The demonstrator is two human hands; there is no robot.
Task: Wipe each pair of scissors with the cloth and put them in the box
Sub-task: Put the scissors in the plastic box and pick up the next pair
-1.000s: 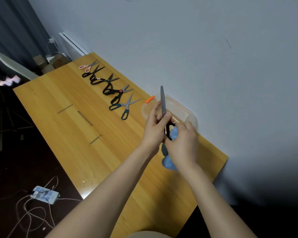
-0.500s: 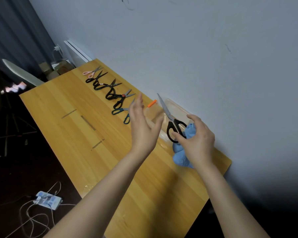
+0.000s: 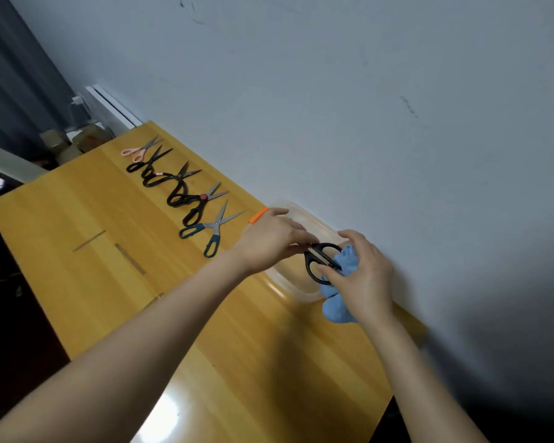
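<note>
**Head view: both hands on one pair, over the box**

Left hand (image 3: 269, 241) pinches the black-handled scissors (image 3: 320, 257) at the neck, fingers curled tight. The blades are hidden behind that hand. Right hand (image 3: 362, 276) grips the bunched blue cloth (image 3: 336, 303), with thumb and a fingertip on the lower handle loop. The cloth touches the handles and hangs down past the palm.

The scissors are over the clear box (image 3: 301, 215). I can't tell if they touch its floor. The box's long side is against the wall (image 3: 365, 107), with an orange clip (image 3: 258, 215) at its far end. The near rim is close to the right forearm, and the table's right corner is just beyond it.

Waiting pairs lie in a diagonal row along the wall side of the wooden table (image 3: 77, 298). The teal-handled pair (image 3: 213, 230) is nearest the box, then a red-pivot pair (image 3: 199, 203), overlapping black pairs (image 3: 173, 182), and a pink-handled pair (image 3: 138, 150) at the far end.

Most open room is on the broad table surface left of the row, broken only by two dark strips (image 3: 130, 259).
</note>
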